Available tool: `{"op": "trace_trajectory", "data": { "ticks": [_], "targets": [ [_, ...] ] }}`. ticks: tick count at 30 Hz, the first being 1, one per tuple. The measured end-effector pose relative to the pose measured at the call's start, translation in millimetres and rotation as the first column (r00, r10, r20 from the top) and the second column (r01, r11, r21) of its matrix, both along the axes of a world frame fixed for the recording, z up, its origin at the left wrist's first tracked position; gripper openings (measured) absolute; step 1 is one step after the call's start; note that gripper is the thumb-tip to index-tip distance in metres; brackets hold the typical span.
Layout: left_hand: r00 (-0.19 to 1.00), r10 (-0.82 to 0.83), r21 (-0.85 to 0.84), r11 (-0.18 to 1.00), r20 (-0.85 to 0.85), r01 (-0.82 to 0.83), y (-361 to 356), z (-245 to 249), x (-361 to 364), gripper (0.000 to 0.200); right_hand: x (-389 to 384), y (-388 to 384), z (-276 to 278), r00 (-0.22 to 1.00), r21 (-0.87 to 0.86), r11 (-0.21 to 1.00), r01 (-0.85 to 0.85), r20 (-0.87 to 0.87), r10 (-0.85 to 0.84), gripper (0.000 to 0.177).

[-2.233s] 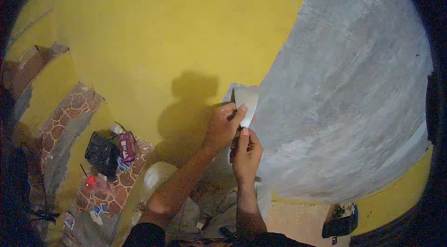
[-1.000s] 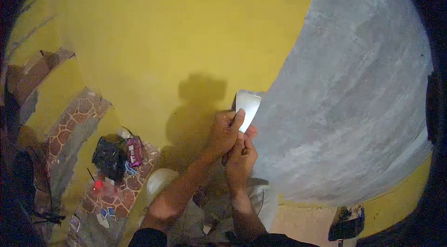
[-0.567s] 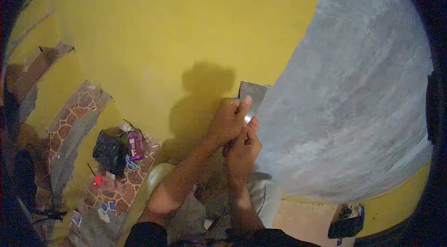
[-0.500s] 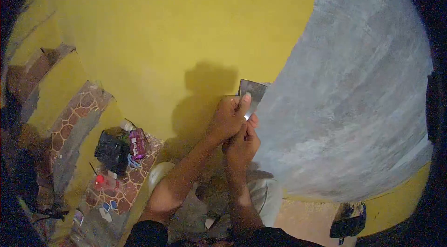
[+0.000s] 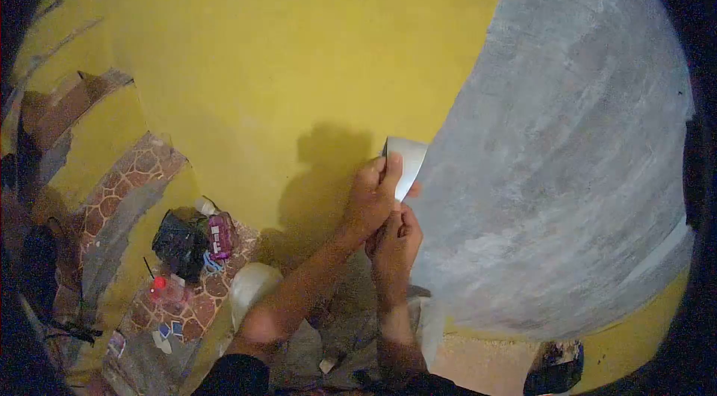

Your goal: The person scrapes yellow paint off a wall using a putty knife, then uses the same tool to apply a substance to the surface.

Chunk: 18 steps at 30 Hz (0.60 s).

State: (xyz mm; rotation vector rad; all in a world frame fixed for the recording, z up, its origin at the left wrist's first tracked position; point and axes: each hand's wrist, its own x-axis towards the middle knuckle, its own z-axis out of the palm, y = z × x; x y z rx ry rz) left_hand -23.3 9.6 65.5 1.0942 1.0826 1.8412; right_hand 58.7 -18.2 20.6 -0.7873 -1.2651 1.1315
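In front of the wall, my left hand (image 5: pixel 370 198) is closed on the broad metal blade of a putty knife (image 5: pixel 409 164), its thumb lying along the blade's face. The blade is wide at the top, narrows downward and shines brightly. Just below, my right hand (image 5: pixel 397 248) is closed with fingers curled at the knife's narrow end; the handle is hidden. Both hands are close together, almost touching. Behind them, the yellow wall (image 5: pixel 261 45) meets a large grey coated area (image 5: pixel 567 134).
Tiled steps (image 5: pixel 131 179) rise at the left. On one sit a black plastic bag (image 5: pixel 178 243), a purple packet (image 5: pixel 221 237) and a red-capped bottle (image 5: pixel 168 291). A pale rounded object (image 5: pixel 252 288) is beside my left forearm. A dark container (image 5: pixel 554 370) stands at lower right.
The blade has tilted and now reflects bright white instead of mostly grey. Both hands appear slightly lower in view and keep their hold.
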Motion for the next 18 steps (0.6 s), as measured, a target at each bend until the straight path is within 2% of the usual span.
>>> {"op": "trace_trajectory", "data": {
  "ticks": [4, 6, 7, 9, 13, 15, 16, 18],
  "targets": [
    [0.993, -0.008, -0.063, 0.998, -0.12, 0.001, -8.4, -23.1, -6.0, 0.053, -5.3, -7.7, -13.1, 1.0, 0.045, 0.999, 0.025, -0.004, -0.024, 0.032],
    [0.999, -0.031, -0.035, 0.999, 0.009, 0.032, -11.3, -21.5, -4.8, 0.05, -8.8, -8.1, -14.5, 0.997, 0.038, 0.996, 0.078, -0.016, -0.078, 0.033],
    [0.999, -0.032, -0.029, 0.999, 0.006, 0.032, -13.8, -17.9, -5.0, 0.05, -8.3, -7.3, -16.1, 0.997, 0.043, 0.996, 0.079, -0.019, -0.079, 0.033],
    [0.99, 0.039, -0.049, 0.998, -0.134, -0.046, -19.6, -10.3, -7.4, 0.05, -7.8, -5.4, -15.4, 0.984, 0.049, 0.99, 0.134, 0.115, -0.139, 0.035],
    [0.972, 0.118, -0.026, 0.992, -0.205, -0.126, -7.9, -10.5, -10.9, 0.052, -7.7, -7.6, 0.6, 0.987, 0.007, 0.994, 0.11, 0.121, -0.11, 0.035],
    [0.877, 0.198, -0.045, 0.97, -0.437, -0.241, -1.4, -15.1, -15.0, 0.053, -7.4, -1.9, -2.2, 0.99, 0.039, 0.992, 0.119, 0.07, -0.121, 0.034],
    [0.88, 0.19, -0.055, 0.97, -0.436, -0.237, 2.2, -10.6, -15.0, 0.053, -7.0, 1.4, 4.1, 0.989, 0.03, 0.992, 0.122, 0.075, -0.124, 0.034],
    [0.944, 0.225, -0.026, 0.971, -0.242, -0.238, 2.7, 23.1, -12.3, 0.053, -7.1, 6.4, 36.1, 1.0, -0.01, 1.0, 0.023, 0.011, -0.023, 0.033]
  ]
}}
